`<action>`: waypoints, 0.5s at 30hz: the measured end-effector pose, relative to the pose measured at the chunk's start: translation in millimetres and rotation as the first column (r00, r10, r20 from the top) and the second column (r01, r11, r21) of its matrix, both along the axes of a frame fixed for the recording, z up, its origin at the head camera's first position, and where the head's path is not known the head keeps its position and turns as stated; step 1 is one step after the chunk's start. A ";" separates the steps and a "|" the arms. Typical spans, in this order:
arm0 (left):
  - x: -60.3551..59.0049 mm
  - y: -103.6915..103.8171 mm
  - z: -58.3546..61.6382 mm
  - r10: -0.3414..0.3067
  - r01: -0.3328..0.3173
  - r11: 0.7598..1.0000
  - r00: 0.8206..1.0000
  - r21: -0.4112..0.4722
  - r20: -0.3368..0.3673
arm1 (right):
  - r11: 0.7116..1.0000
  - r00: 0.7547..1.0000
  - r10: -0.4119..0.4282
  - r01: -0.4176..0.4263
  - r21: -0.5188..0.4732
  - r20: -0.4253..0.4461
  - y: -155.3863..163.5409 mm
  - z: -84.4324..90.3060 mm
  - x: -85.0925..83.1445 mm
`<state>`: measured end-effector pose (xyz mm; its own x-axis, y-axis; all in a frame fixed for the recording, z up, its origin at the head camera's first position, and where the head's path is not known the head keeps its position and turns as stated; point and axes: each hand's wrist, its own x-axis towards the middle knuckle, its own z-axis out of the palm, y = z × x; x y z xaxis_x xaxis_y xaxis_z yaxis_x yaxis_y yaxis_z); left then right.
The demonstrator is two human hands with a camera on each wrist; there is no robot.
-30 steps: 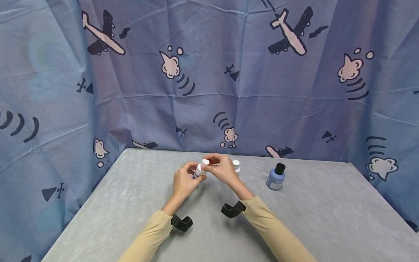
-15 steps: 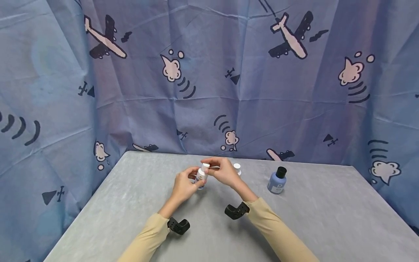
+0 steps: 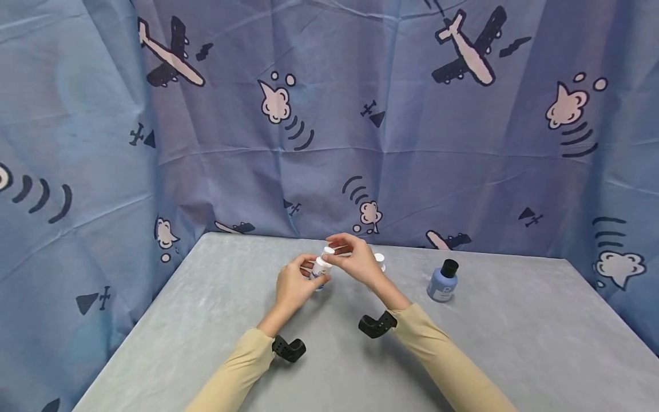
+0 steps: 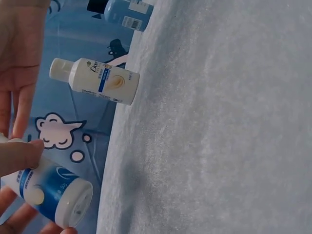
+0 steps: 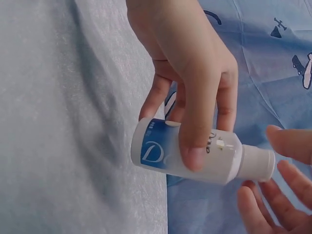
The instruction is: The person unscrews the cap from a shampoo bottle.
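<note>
My left hand (image 3: 292, 283) grips a small white-and-blue bottle (image 5: 192, 151) around its body, thumb on one side and fingers on the other. In the right wrist view the bottle's white cap (image 5: 258, 163) is on its neck. Around that cap my right hand (image 3: 357, 263) spreads its thumb and fingers. Its thumb stands apart from the cap; whether a fingertip touches the cap I cannot tell. In the left wrist view the held bottle (image 4: 53, 190) hangs above the table, its base showing.
A second white bottle (image 4: 105, 80) with a white cap stands upright behind my right hand. Farther right on the grey table (image 3: 515, 332) stands a blue bottle (image 3: 443, 281) with a black cap. A blue printed curtain (image 3: 329, 126) hangs behind the table.
Earlier, my right fingers were close on the cap; now they are spread wider around it. My left hand keeps its grip on the bottle. The head view has shifted slightly.
</note>
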<state>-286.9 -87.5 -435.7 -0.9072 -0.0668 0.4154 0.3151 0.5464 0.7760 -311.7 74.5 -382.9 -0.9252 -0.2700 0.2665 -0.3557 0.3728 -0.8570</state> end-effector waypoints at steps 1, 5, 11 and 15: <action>0.0 0.1 0.1 0.010 -0.010 1.000 1.000 -0.009 -0.011 | 1.000 1.000 -0.017 0.017 0.009 0.004 -1.2 0.1 -0.6; 0.2 0.5 -0.1 0.025 -0.027 0.999 0.998 -0.040 -0.051 | 0.996 0.997 -0.079 0.079 0.048 0.000 -5.9 0.0 -0.3; 0.6 2.8 -2.6 -0.004 -0.001 0.998 0.998 -0.060 -0.070 | 0.995 0.997 -0.075 0.077 0.059 -0.025 -6.1 -1.4 0.5; 0.7 2.2 -4.0 -0.042 0.039 0.998 0.997 -0.051 -0.060 | 0.996 0.998 -0.054 0.056 0.066 -0.030 -5.4 -2.5 0.6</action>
